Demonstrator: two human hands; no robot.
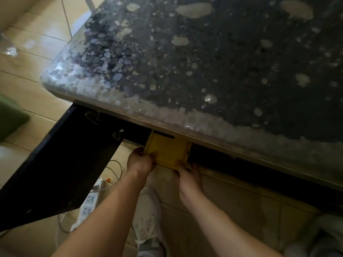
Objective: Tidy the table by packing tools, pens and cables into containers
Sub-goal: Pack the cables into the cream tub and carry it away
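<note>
A flat yellow plastic case [168, 150] sticks out from the dark cabinet opening under the table's front edge; its far end is hidden beneath the tabletop. My left hand [140, 162] grips its near left corner, fingers curled round the edge. My right hand [188, 176] holds the near right corner, thumb on top. The dark speckled tabletop [204, 62] shows no tools, pens or cables on it.
A black cabinet door [61, 162] stands swung open to the left. On the tiled floor lie a white power strip [89, 203] and a white cable [116, 173]. My white shoe [147, 219] is below the hands. A green object [11, 117] sits far left.
</note>
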